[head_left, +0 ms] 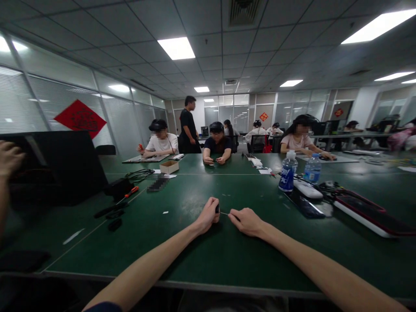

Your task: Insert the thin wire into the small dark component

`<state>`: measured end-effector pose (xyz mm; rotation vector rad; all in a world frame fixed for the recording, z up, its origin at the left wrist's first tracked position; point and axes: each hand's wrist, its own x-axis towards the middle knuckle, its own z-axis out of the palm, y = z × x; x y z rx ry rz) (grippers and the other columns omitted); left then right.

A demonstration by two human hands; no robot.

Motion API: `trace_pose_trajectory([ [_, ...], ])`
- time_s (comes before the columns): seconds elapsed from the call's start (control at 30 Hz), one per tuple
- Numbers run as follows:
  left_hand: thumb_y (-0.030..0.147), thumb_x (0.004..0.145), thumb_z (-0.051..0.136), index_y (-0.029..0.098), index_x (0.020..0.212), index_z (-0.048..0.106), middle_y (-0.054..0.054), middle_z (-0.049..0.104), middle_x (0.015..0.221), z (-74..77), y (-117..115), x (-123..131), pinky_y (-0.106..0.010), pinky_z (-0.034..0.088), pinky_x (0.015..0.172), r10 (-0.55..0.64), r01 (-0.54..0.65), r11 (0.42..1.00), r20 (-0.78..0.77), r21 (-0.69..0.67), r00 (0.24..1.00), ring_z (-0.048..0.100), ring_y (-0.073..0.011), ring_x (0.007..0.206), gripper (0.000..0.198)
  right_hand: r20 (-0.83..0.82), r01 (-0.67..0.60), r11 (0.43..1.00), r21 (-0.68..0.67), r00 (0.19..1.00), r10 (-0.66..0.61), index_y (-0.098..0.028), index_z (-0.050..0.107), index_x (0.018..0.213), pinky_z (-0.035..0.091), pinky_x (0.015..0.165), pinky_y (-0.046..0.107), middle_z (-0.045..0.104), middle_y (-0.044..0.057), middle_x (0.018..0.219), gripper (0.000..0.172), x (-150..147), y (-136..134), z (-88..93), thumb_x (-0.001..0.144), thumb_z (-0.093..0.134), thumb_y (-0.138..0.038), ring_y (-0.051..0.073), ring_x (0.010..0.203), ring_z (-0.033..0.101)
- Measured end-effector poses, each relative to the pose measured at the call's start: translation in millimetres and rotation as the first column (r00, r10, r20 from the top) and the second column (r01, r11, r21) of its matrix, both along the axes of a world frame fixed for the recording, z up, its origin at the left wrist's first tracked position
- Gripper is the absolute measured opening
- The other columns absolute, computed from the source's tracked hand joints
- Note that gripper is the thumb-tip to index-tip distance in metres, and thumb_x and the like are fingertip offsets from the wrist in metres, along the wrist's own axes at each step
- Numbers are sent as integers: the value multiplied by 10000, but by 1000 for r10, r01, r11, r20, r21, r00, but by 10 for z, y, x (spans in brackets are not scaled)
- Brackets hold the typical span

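Observation:
My left hand (208,216) is closed around a small black object (217,209), most of which its fingers hide. A thin, light-coloured strip or rod (224,212) spans the short gap between my hands. My right hand (247,222) is closed, with thumb and forefinger pinching the near end of that thin piece. Whether the thin piece is joined to the black object, I cannot make out. Both hands rest low over the green tabletop (182,251), close together near the middle. To the left of them lies a small white scrap (165,212).
On the right stand two water bottles (287,173), beside a phone (303,204) and a red-edged black device (370,212). To the left are a screwdriver (131,192), cables (139,174), a cardboard box (169,167) and a large black case (55,169). Several people sit around the tables.

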<state>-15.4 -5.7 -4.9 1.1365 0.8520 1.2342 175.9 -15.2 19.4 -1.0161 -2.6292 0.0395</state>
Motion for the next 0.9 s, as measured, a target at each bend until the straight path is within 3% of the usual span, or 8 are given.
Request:
trace_pose_trajectory([
  [0.43, 569, 780, 481, 218, 831, 379, 96, 298, 538, -9, -7, 9, -173, 139, 392, -11, 11, 1000, -4, 4, 1000, 239, -32, 369, 369, 19, 25, 999, -43, 1000, -24, -176, 564, 871, 369, 618, 226, 582, 12, 670, 422, -7, -3, 7, 961, 244, -437, 103, 542, 515],
  [0.9, 592, 785, 449, 222, 822, 368, 82, 344, 569, -67, 30, 11, -176, 137, 383, 20, -18, 999, -42, 45, 999, 231, -31, 378, 381, 25, 74, 993, 95, 997, -77, -185, 542, 870, 366, 635, 241, 607, 29, 691, 401, -40, -37, -90, 961, 227, -415, 133, 596, 561],
])
